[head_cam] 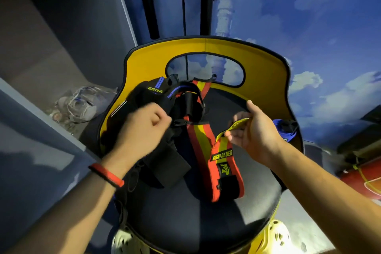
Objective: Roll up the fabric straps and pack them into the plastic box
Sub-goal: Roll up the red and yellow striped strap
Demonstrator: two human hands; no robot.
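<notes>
Below, on a chair seat [195,222], the left hand [144,128] closes on black straps [156,99]; the right hand's [253,130] fingers [231,134] pinch the red-yellow strap's [222,163] end.

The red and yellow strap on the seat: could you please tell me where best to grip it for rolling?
Probably grip the red and yellow strap at its lifted yellow end, from the right, where the right hand pinches it; the rest lies flat.

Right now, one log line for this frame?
left hand: gripping black straps | right hand: pinching end of red-yellow strap | chair seat: straps unrolled | plastic box: not in view
</notes>
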